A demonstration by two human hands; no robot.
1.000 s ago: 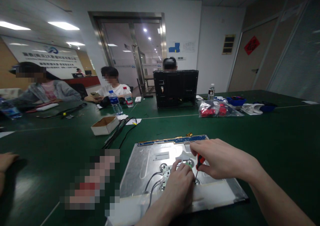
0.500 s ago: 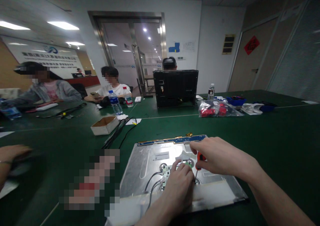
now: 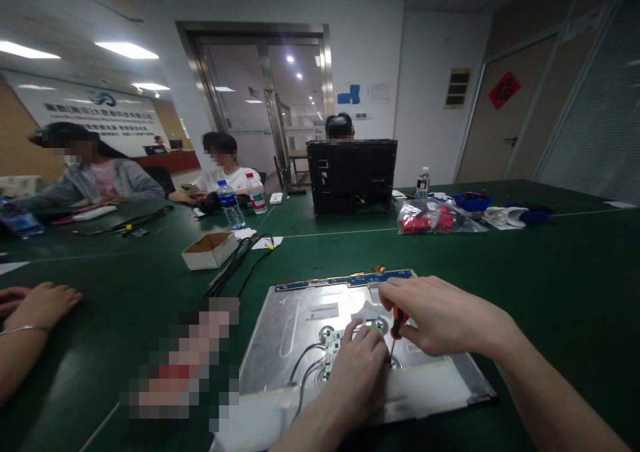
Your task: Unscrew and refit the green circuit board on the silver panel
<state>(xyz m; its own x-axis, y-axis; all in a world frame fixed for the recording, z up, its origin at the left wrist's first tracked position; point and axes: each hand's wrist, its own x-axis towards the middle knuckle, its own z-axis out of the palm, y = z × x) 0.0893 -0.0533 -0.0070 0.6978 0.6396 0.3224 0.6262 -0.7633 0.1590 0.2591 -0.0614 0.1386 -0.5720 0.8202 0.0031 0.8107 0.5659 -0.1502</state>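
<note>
Green table (image 3: pixel 525 272): right hand (image 3: pixel 440 315) clutching screwdriver (image 3: pixel 397 322), left hand (image 3: pixel 357 375) curled on circuit board (image 3: pixel 333 345).

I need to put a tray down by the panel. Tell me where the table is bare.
Bare green table lies right of the metal panel, short of the red bag. Left of the panel it is crowded: black cables, cardboard box, another person's hand.

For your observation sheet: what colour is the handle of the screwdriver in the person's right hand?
Red and black; the screwdriver handle shows under the right hand in the head view.
</note>
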